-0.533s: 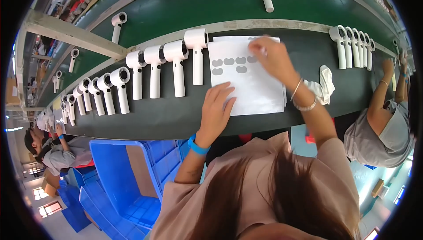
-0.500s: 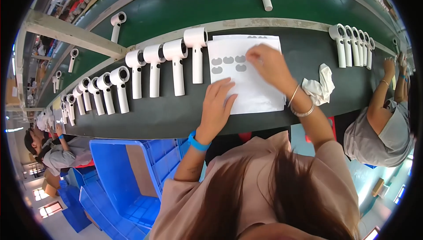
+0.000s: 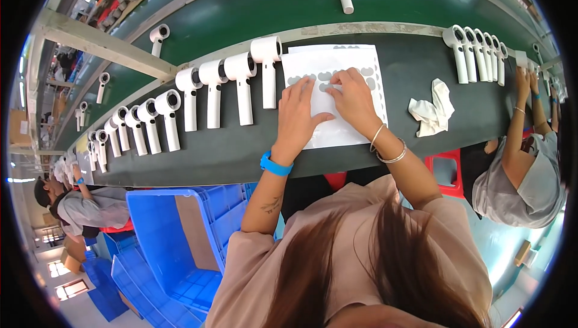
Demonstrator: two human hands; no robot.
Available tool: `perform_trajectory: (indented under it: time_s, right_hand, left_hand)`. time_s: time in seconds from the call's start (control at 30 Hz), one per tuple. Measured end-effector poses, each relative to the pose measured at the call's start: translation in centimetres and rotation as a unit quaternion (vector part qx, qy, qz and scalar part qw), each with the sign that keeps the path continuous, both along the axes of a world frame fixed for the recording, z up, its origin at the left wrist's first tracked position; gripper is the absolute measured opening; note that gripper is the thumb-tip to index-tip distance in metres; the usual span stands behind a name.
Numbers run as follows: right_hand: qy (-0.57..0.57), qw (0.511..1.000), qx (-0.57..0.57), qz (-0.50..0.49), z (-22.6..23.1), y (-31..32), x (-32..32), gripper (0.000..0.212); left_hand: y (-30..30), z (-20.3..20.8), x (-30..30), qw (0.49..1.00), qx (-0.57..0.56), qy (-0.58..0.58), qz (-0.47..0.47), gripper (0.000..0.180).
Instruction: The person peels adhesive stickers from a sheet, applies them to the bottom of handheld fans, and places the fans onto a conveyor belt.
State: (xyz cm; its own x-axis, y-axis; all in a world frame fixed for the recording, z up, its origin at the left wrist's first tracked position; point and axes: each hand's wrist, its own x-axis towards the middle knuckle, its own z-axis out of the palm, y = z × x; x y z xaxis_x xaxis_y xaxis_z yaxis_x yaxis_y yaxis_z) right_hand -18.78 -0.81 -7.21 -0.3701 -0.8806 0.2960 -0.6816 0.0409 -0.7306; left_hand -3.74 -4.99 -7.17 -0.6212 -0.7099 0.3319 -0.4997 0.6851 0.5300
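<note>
White paper sheets (image 3: 346, 138) with grey rounded stickers (image 3: 365, 71) lie stacked on the dark table in front of me. Flat on the left part of the sheet rests my left hand (image 3: 296, 116), its fingers stretched and its thumb pointing right. My right hand (image 3: 355, 102) is bent over the sticker rows, thumb and fingertips drawn together on the paper. Whatever may be between those fingertips is hidden. Left of the paper stands a row of white handheld fans (image 3: 243, 90) with round ring heads, the nearest one beside the sheet's edge.
A crumpled white cloth (image 3: 433, 111) lies right of the paper. More white fans (image 3: 469, 57) line up beyond it. Behind the table runs a green conveyor belt (image 3: 253, 12) carrying single fans. Blue crates (image 3: 162, 232) stand at lower left, a red stool (image 3: 447, 174) at right. People sit on both sides.
My right hand has come down and left, from above the sheet onto its stickers, nearer my left hand. More stickers show at the sheet's right. The view has shifted slightly.
</note>
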Motion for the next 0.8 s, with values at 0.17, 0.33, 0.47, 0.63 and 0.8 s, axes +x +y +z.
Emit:
perform_trajectory:
  time_s: [0.17, 0.33, 0.47, 0.63, 0.8]
  right_hand:
    - [-0.006, 1.0, -0.016, 0.009, -0.5, -0.2, -0.4, 0.008]
    - [-0.069, 0.994, -0.061, 0.052, 1.3, 0.8, -0.8, 0.011]
    - [-0.06, 0.988, -0.13, -0.057, 5.0, 4.3, -5.6, 0.012]
    - [0.046, 0.944, -0.203, -0.258, 3.4, 8.4, -19.5, 0.01]
    - [0.223, 0.922, 0.023, -0.317, -0.1, 10.6, -27.0, 0.057]
  left_hand:
    - [-0.4, 0.0, -0.2, 1.0, -0.022, -0.002, -0.013, 0.076]
    - [-0.4, 0.6, -0.5, 1.0, -0.004, -0.015, -0.016, 0.075]
    - [-0.1, 1.0, -0.2, 1.0, 0.003, -0.019, -0.009, 0.075]
    - [-0.3, 0.6, -0.3, 1.0, 0.005, -0.015, -0.011, 0.074]
    - [-0.2, 0.6, -0.3, 1.0, 0.013, -0.02, 0.001, 0.075]
